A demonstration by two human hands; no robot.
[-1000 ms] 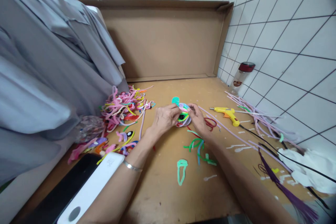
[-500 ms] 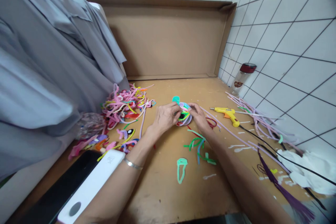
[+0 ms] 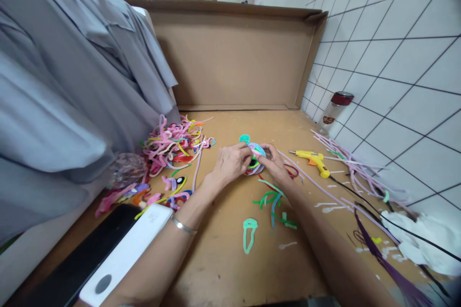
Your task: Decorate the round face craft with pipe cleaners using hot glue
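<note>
Between my hands, near the table's middle, is a round multicoloured pipe-cleaner piece point(image 3: 256, 150) in lilac, blue, green and red with a black spot. My left hand point(image 3: 233, 160) pinches its left side, fingers bent. On its right side my right hand point(image 3: 273, 160) is closed, thumb against the edge. A teal rounded part point(image 3: 244, 138) shows just behind my left fingertips. My fingers partly hide the piece. Nearer to me lie green and blue pipe-cleaner bits point(image 3: 271, 199) and a mint-green loop point(image 3: 249, 236).
A pink pipe-cleaner pile point(image 3: 173, 141) lies left, beside grey cloth point(image 3: 82, 81). A white device point(image 3: 126, 254) lies front left. At right are a yellow glue gun point(image 3: 312, 159), lilac stems point(image 3: 353, 163), a jar point(image 3: 333, 112), white tissue point(image 3: 425, 240) and a purple tassel point(image 3: 382, 259). Cardboard point(image 3: 234, 57) stands behind.
The view has shifted slightly. My right fingers have moved over the upper right of the round piece, which looks turned a little. Both hands remain on it.
</note>
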